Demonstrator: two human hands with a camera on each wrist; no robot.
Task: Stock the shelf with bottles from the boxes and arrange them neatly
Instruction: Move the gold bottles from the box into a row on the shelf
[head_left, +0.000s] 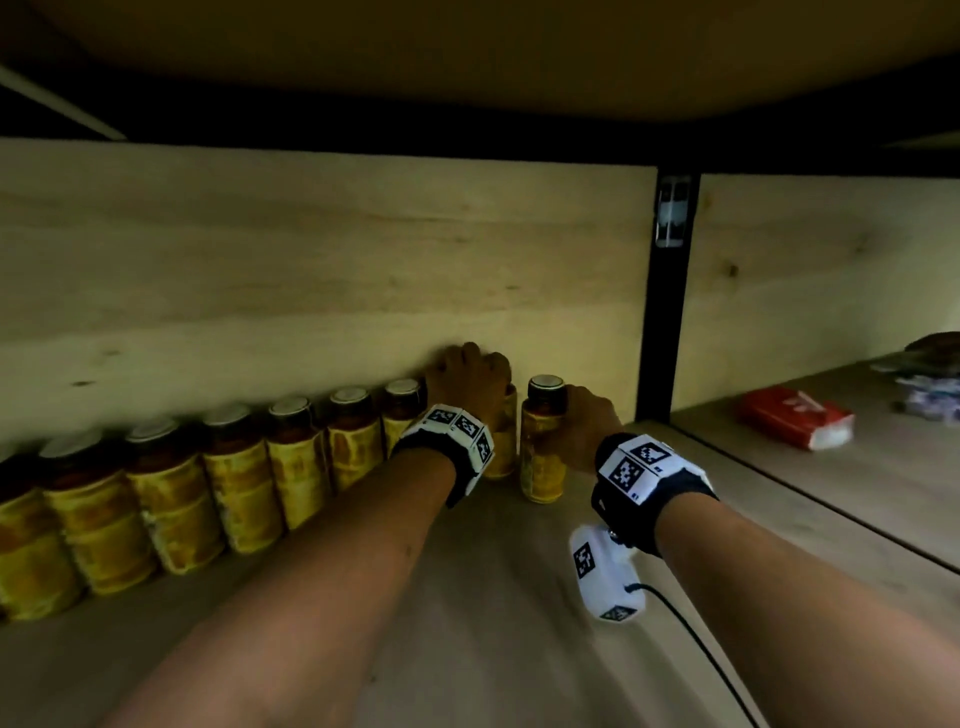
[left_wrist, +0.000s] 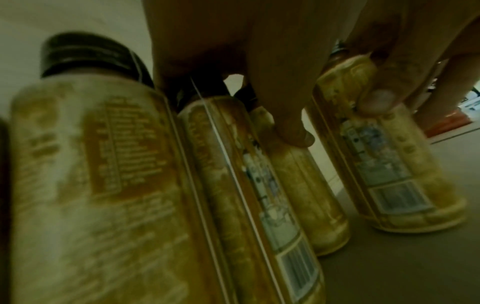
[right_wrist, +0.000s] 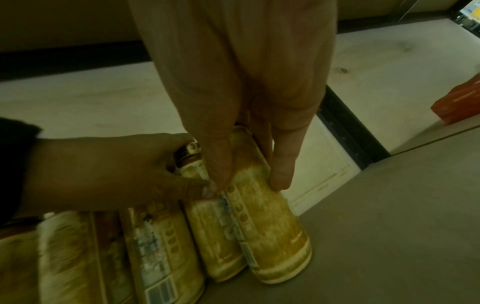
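A row of several yellow-labelled, dark-capped bottles (head_left: 234, 483) stands along the back panel of the wooden shelf (head_left: 493, 613). My left hand (head_left: 470, 382) reaches over the right end of the row and grips the last bottle (right_wrist: 215, 242) by its top. In the left wrist view that bottle (left_wrist: 311, 195) stands under my fingers (left_wrist: 293, 131). Just right of it another bottle (head_left: 543, 441) stands upright on the board. My right hand (head_left: 582, 415) grips its upper body, with fingers (right_wrist: 283, 174) on its label (right_wrist: 275, 236). The two bottles nearly touch.
A black upright post (head_left: 665, 312) divides this bay from the one on the right. There a red packet (head_left: 795, 418) and a pile of small items (head_left: 930, 379) lie. The upper shelf board (head_left: 467, 62) hangs low overhead. The shelf front shows bare wood.
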